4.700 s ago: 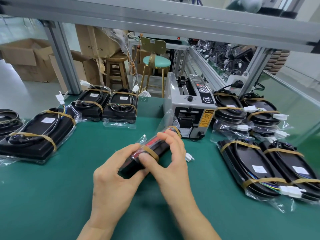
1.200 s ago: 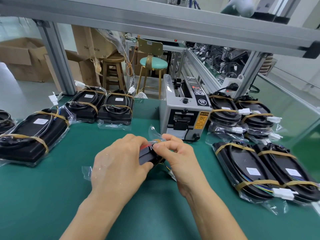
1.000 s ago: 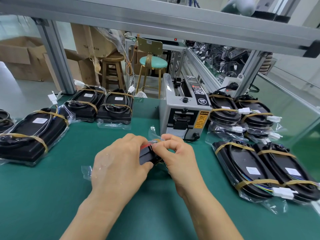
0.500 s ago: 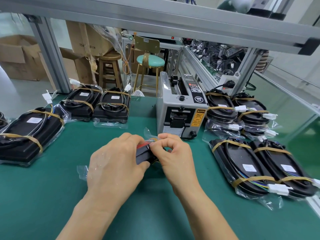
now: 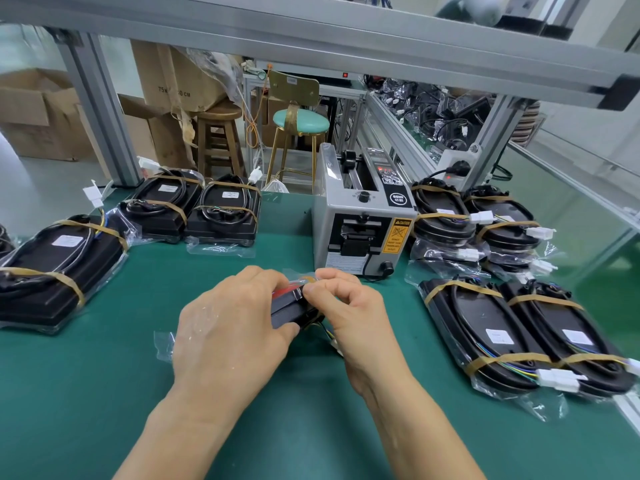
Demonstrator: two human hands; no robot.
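Both hands meet over the middle of the green table (image 5: 104, 393), just near of the dispenser (image 5: 360, 220). Between them is a black part (image 5: 291, 311) with a red strip along its top, wrapped in a clear bag (image 5: 163, 344) whose loose end sticks out to the left from under the left wrist.

The left hand (image 5: 228, 337) is clasped over the part's left portion: fingers curled across the top, thumb pressed on the near side. Most of the part is hidden beneath it.

The right hand (image 5: 349, 313) has its fingers curled, with thumb and forefinger pinching at the part's upper right end. They seem to pinch the bag film there, though it may be the tan band (image 5: 309, 279) that shows just behind the fingertips. Coloured wires (image 5: 329, 332) trail out on the table below this hand.

Left of the hands lie three packs (image 5: 59, 268), each a black part in a bag with tan bands round it, one near and two farther back side by side. More of the same lie on the right (image 5: 485, 337), two near the table's edge and a stack farther back beside the dispenser.

Beyond the table stand a wooden stool (image 5: 218, 133), a chair (image 5: 299, 121) with a teal seat and cardboard boxes (image 5: 34, 116). An aluminium frame (image 5: 311, 32) crosses overhead.
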